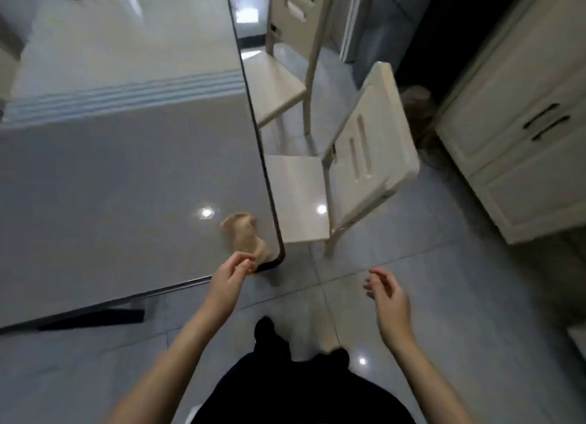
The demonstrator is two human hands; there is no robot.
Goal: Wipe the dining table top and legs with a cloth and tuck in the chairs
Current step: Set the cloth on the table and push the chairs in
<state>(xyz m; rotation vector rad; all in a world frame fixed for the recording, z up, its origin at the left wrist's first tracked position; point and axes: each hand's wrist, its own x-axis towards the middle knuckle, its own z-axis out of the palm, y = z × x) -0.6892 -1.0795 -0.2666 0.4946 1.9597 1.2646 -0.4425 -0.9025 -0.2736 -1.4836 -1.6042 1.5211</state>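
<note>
Right hand (388,297) fingers apart; left hand (233,274) fingers curled at cloth (244,236), grip unclear; lies along table (126,186) edge.

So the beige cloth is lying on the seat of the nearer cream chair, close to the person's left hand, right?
Not quite. The beige cloth is on the table top by its near corner, not on the seat of the nearer cream chair; it is close to the left hand, as the head view shows.

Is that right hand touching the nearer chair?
Apart. The head view shows bare floor between the right hand and the nearer chair.
</note>
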